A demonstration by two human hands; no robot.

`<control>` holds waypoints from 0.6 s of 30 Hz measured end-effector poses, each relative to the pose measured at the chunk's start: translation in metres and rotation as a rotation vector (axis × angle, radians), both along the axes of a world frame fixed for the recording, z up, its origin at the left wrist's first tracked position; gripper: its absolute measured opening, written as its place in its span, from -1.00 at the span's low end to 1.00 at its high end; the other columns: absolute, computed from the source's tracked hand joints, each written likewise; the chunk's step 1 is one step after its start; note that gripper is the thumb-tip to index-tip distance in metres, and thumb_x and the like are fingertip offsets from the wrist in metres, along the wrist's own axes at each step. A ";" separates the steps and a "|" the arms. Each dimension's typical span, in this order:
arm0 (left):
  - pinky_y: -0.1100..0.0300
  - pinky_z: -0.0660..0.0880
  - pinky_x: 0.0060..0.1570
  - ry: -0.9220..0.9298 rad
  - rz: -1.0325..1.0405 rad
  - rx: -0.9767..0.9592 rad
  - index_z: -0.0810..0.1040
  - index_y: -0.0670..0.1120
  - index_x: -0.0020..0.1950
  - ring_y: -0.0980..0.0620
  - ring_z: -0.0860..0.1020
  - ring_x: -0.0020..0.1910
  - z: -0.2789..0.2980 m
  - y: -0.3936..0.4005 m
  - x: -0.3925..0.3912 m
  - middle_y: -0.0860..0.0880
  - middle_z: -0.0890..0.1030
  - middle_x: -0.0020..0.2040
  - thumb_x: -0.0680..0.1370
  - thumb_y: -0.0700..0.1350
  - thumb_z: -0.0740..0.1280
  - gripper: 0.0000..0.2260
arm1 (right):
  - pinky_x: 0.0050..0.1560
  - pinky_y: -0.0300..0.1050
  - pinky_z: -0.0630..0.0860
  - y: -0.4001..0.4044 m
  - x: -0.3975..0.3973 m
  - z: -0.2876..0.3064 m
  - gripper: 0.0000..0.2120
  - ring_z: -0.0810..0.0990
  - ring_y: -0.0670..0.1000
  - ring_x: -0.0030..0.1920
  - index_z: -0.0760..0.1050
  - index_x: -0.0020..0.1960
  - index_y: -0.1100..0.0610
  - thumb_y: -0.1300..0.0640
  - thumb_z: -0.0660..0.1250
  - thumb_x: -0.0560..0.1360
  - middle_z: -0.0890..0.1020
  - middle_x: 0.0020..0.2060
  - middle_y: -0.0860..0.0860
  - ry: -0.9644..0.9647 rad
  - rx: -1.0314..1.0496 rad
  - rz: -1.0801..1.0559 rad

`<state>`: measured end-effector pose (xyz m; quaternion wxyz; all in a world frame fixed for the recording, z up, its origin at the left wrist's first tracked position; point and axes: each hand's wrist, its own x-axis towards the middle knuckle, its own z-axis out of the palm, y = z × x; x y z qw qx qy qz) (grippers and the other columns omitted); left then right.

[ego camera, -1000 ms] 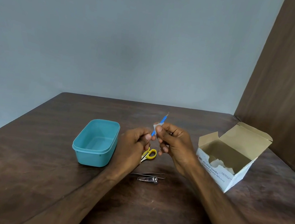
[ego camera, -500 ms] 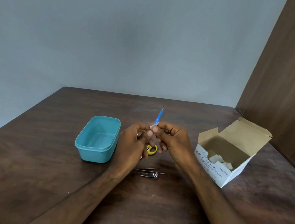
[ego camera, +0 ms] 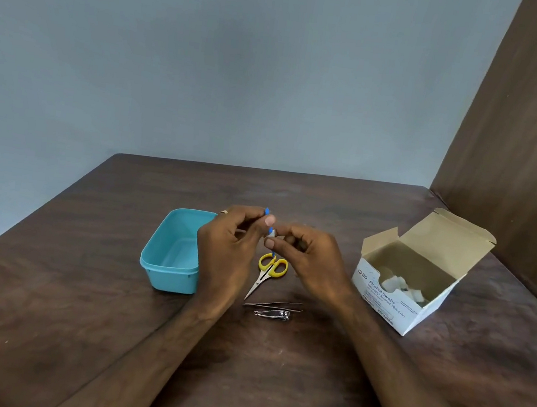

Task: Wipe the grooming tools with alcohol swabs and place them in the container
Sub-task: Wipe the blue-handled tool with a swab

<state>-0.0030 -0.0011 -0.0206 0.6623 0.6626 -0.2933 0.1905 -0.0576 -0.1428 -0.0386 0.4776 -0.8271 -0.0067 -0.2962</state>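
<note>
Left hand (ego camera: 231, 249) pinches a thin blue tool (ego camera: 270, 230) above the table; right hand (ego camera: 307, 259) pinches a white swab (ego camera: 271, 235) around it. Teal container (ego camera: 171, 252) holds nothing visible; open swab box (ego camera: 409, 281) holds white packets. Scissors (ego camera: 269, 271), tweezers (ego camera: 273, 304), nail clipper (ego camera: 274, 313) lie between them.

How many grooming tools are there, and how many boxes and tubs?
Blue tool, held in both hands: 1
Yellow scissors: 1
Tweezers: 1
Nail clipper: 1
Teal container: 1
Swab box: 1
Total: 6
</note>
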 end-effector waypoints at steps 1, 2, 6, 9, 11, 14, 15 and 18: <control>0.24 0.57 -0.20 0.011 0.006 -0.021 0.69 0.00 -0.08 0.12 0.65 -0.24 0.001 0.001 0.000 0.07 0.70 -0.22 0.49 -0.14 0.48 -0.94 | -0.36 -0.33 0.34 -0.001 0.000 -0.001 -0.82 0.42 -0.19 -0.43 0.67 -0.08 -0.26 0.05 0.51 0.49 0.52 -0.45 -0.19 0.008 -0.002 -0.005; 0.19 0.58 -0.20 0.027 0.009 -0.046 0.68 0.04 -0.08 0.09 0.65 -0.25 0.002 0.001 0.001 0.07 0.70 -0.22 0.50 -0.13 0.48 -0.93 | -0.36 -0.37 0.35 -0.002 0.000 -0.002 -0.85 0.45 -0.20 -0.42 0.68 -0.09 -0.22 0.06 0.52 0.48 0.54 -0.44 -0.23 0.012 -0.013 -0.012; 0.08 0.60 -0.24 0.088 0.003 -0.158 0.67 0.11 -0.07 0.01 0.66 -0.28 0.007 0.003 0.000 0.04 0.71 -0.23 0.50 -0.10 0.48 -0.91 | -0.34 -0.41 0.37 -0.007 0.002 -0.003 -0.89 0.52 -0.22 -0.36 0.71 -0.01 -0.08 0.06 0.52 0.48 0.58 -0.39 -0.32 0.031 -0.072 -0.069; 0.21 0.58 -0.29 0.091 0.038 -0.201 0.69 0.04 -0.04 0.04 0.66 -0.32 0.008 0.004 -0.001 0.05 0.71 -0.24 0.50 -0.09 0.48 -0.94 | -0.31 -0.34 0.38 -0.011 0.003 -0.002 -0.88 0.50 -0.19 -0.34 0.72 0.01 -0.05 0.06 0.53 0.47 0.60 -0.36 -0.31 0.032 -0.072 -0.109; 0.23 0.57 -0.31 0.126 0.031 -0.223 0.70 -0.03 -0.04 0.04 0.65 -0.34 0.008 0.004 -0.002 0.02 0.70 -0.26 0.50 -0.10 0.48 -0.93 | -0.31 -0.28 0.39 -0.012 0.001 0.001 -0.90 0.48 -0.17 -0.36 0.72 -0.06 -0.09 0.08 0.54 0.46 0.60 -0.38 -0.23 0.015 -0.011 -0.107; 0.23 0.57 -0.33 0.194 -0.011 -0.258 0.68 -0.08 -0.07 0.03 0.63 -0.38 0.010 0.004 -0.002 -0.03 0.67 -0.32 0.50 -0.13 0.48 -0.95 | -0.41 -0.25 0.43 -0.013 -0.003 0.008 -0.85 0.42 -0.16 -0.42 0.70 -0.15 -0.13 0.13 0.51 0.49 0.54 -0.44 -0.14 -0.023 0.155 -0.069; 0.21 0.58 -0.33 0.215 -0.030 -0.265 0.68 -0.10 -0.08 0.03 0.63 -0.38 0.011 0.004 -0.002 -0.05 0.67 -0.33 0.50 -0.14 0.48 -0.95 | -0.47 -0.23 0.44 -0.014 -0.004 0.011 -0.84 0.40 -0.15 -0.46 0.71 -0.16 -0.10 0.16 0.50 0.51 0.52 -0.45 -0.13 -0.039 0.237 -0.060; 0.18 0.60 -0.34 0.290 -0.112 -0.262 0.69 -0.10 -0.13 0.03 0.61 -0.41 0.013 0.004 -0.002 -0.08 0.66 -0.36 0.49 -0.19 0.48 -0.99 | -0.51 -0.17 0.49 -0.018 -0.007 0.018 -0.84 0.36 -0.09 -0.53 0.73 -0.15 -0.06 0.18 0.47 0.52 0.49 -0.47 -0.07 -0.102 0.461 -0.055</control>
